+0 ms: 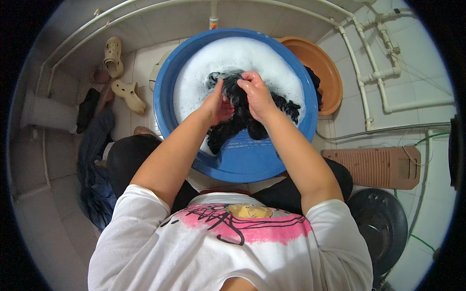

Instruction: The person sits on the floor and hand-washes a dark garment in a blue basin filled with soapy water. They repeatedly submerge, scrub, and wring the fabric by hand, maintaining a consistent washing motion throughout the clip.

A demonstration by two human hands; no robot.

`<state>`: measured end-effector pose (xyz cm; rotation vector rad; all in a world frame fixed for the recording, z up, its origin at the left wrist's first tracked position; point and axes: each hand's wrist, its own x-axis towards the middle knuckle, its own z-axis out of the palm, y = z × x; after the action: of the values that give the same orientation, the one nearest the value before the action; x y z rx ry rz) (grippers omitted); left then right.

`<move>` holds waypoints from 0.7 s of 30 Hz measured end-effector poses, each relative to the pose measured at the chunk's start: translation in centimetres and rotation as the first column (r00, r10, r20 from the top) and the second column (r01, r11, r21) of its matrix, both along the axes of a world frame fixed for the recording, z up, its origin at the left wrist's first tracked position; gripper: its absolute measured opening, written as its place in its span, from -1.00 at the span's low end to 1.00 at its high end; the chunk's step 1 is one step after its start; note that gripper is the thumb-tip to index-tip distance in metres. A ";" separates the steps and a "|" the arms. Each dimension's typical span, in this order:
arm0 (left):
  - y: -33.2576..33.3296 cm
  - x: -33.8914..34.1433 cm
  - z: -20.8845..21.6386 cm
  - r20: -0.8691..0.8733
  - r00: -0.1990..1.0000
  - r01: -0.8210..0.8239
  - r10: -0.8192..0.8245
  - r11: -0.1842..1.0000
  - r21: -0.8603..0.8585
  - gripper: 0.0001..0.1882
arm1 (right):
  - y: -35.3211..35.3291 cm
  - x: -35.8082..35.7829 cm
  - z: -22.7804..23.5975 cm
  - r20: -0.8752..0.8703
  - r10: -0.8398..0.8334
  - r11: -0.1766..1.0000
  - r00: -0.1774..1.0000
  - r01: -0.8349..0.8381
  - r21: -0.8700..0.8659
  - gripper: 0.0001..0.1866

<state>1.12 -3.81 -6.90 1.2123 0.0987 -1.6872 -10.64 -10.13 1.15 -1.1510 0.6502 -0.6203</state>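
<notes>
A wet black garment (239, 104) hangs bunched between my hands over a round blue basin (252, 167) of white suds (238, 51). My left hand (219, 104) is curled against the cloth's left side, thumb up, its fingers partly hidden by the cloth. On the other side my right hand (256, 94) grips the upper part of the cloth between thumb and bent fingers. The lower folds rest on the ridged washboard slope (247, 143) at the basin's near side, and more black cloth spreads right into the foam.
An orange-brown basin (332, 82) with dark cloth stands behind right. Right of my knee lie a brown washboard (371, 165) and a black basin (378, 228). Pale clogs (128, 97), a dark shoe (88, 109) and dark blue clothes (94, 165) are left. White pipes (371, 77) line the walls.
</notes>
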 end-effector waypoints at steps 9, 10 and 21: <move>-0.2 1.5 5.7 -0.288 0.854 -0.493 0.434 0.852 -0.176 -0.50 | 2.6 0.5 3.0 -0.121 0.146 0.867 0.982 -0.185 -0.463 -0.66; -0.3 1.8 6.1 -0.414 0.777 -0.568 0.475 0.812 -0.135 -0.66 | 1.4 -0.1 2.6 -0.218 0.049 0.838 0.975 -0.159 -0.521 -0.55; 0.0 0.9 7.5 -0.447 0.729 -0.605 0.519 0.793 -0.065 -0.69 | -0.8 -0.7 1.8 0.084 0.037 0.946 0.996 -0.008 -0.325 -0.58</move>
<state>2.04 -3.79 0.57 0.5610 0.4933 -1.3262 -11.37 -10.89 2.97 -1.4261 0.4673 -0.7745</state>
